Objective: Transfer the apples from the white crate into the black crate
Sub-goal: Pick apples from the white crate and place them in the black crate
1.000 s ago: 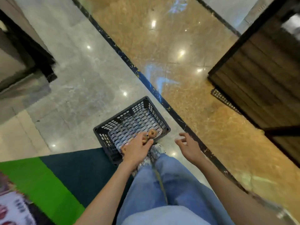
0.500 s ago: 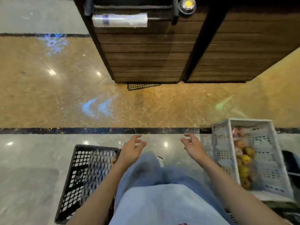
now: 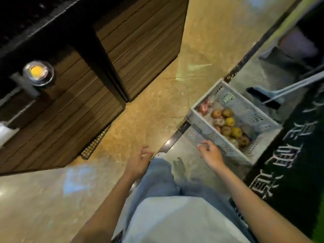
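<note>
Currently the right hand (image 3: 211, 155) is reaching toward the white crate (image 3: 206, 132), with its fingers spread apart and nothing between them. Its fingertips are lying just at the crate's near wall; whether they are touching the plastic cannot be told through the blur. The left hand (image 3: 139, 163) is hanging beside the person's jeans (image 3: 157, 179), also loosely spread and holding nothing. It is sitting well apart from the crate, probably because only one hand is needed to start the pick.

The apples (image 3: 228, 122) are lying in the white crate, clustered toward its near and middle part, touching one another in a loose pile. They are a mix of yellow-green, brown and reddish fruit. The crate is sitting on the polished floor (image 3: 149, 102), at the person's right front, with its open top facing up, so the fruit is reachable from above without tilting anything.

The black crate is not appearing in this view; its position cannot be stated.

Judged step: the person is approaching the source for a fresh pick. The next move is likely calling for the right hand to clear the near wall and descend onto one of the nearest apples. A dark mat (image 3: 289, 155) with pale lettering is lying just beside the crate, and a wooden slatted cabinet (image 3: 140, 41) is standing across the floor.
</note>
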The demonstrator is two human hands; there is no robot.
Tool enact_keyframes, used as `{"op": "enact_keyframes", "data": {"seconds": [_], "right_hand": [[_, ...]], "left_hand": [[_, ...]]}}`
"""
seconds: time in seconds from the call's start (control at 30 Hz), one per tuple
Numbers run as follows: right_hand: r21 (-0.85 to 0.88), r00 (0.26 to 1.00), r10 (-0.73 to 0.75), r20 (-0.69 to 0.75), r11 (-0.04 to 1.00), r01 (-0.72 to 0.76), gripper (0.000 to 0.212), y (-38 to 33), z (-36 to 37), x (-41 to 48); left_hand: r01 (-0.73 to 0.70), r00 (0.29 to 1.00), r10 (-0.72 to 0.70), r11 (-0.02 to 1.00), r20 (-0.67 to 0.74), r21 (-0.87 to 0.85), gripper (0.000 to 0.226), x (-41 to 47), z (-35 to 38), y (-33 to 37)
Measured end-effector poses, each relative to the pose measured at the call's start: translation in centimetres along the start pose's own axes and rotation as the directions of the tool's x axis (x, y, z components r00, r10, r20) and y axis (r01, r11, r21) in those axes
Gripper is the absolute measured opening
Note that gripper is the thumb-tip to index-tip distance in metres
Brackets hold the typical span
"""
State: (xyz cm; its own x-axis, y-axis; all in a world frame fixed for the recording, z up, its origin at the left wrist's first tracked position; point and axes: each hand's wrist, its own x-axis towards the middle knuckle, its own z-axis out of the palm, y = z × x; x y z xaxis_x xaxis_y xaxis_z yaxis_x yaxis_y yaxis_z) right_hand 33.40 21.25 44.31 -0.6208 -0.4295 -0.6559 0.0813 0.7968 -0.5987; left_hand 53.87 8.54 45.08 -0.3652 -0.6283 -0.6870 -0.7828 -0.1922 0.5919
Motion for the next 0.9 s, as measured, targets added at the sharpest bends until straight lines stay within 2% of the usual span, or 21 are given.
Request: {"op": "enact_keyframes", "data": {"seconds": [0.1, 0.23, 0.4, 0.5, 0.73, 0.9], "right_hand": [[0.092, 0.99, 0.104, -0.097, 0.991, -0.095, 0.03, 0.3, -1.3, 0.6], [0.283, 0.958, 0.239, -0.16, 0.941, -0.187, 0.027, 1.4, -2.9, 0.7], [0.408, 0.909, 0.367, -0.198, 0.874, -0.264, 0.025, 2.0, -5.2, 2.7], [0.426, 0.883, 0.432, -0.181, 0.844, -0.326, 0.027, 1.9, -7.1, 5.4], [0.424, 0.879, 0.452, -0.15, 0.833, -0.356, 0.029, 2.1, -13.7, 14.5], [0.378, 0.876, 0.467, -0.12, 0.837, -0.395, 0.034, 4.5, -17.2, 23.5]], "left_hand": [[-0.106, 0.989, 0.094, 0.989, 0.111, 0.102, 0.036, 5.0, -0.7, 6.1], [-0.264, 0.952, 0.2, 0.919, 0.231, 0.293, 0.04, 10.4, 0.3, 13.5], [-0.345, 0.914, 0.211, 0.853, 0.347, 0.392, 0.04, 14.4, 3.7, 18.7], [-0.36, 0.9, 0.198, 0.839, 0.388, 0.409, 0.04, 16.0, 5.5, 20.4], [-0.308, 0.913, 0.127, 0.839, 0.389, 0.448, 0.038, 20.9, 10.7, 25.4], [-0.367, 0.884, 0.152, 0.811, 0.441, 0.456, 0.038, 27.1, 17.3, 29.6]]}}
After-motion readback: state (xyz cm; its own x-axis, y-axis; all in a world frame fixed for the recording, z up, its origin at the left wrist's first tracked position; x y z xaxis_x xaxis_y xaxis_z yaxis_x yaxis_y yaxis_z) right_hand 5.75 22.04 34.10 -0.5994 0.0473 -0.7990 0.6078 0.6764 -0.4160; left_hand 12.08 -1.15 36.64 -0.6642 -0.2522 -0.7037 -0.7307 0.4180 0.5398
